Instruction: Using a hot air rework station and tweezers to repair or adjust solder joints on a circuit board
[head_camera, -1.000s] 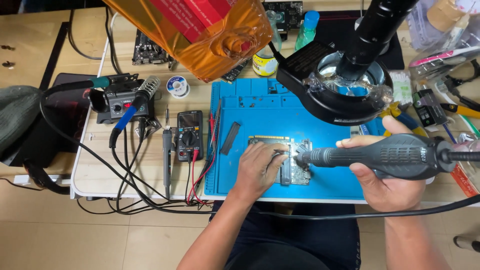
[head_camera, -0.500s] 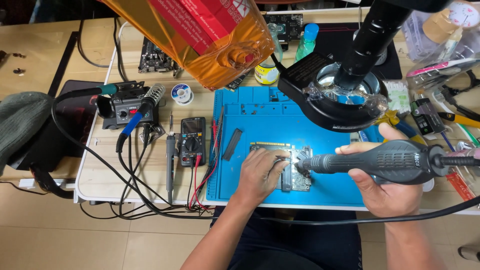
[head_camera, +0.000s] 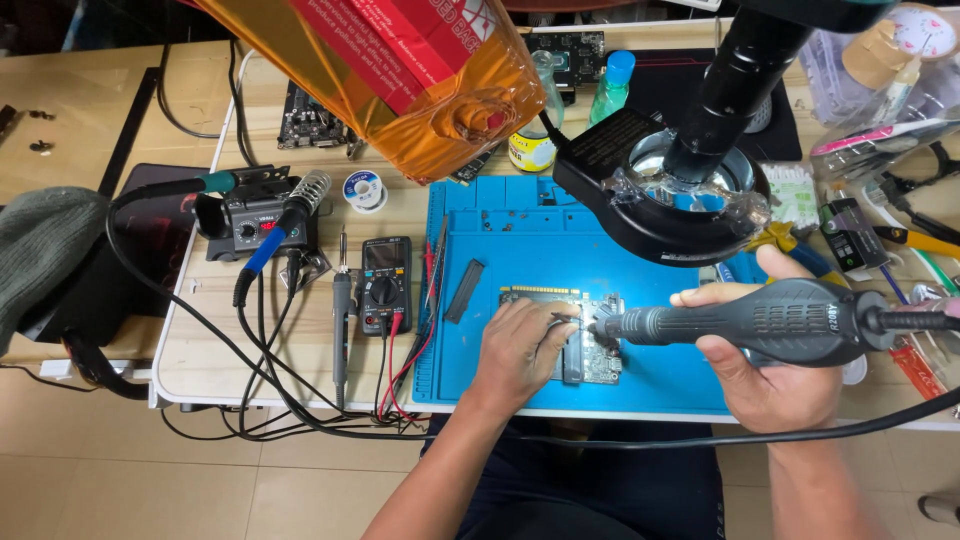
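I am pressing my left hand flat, fingers together, on the green rectangular circuit board lying on the blue silicone work mat. My right hand is wrapping closed around the dark grey handheld rotary tool, its tip meeting the board beside my left fingertips.

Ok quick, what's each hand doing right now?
Left hand: fingers bent, pressing down the circuit board.
Right hand: closed around the grey rotary tool.
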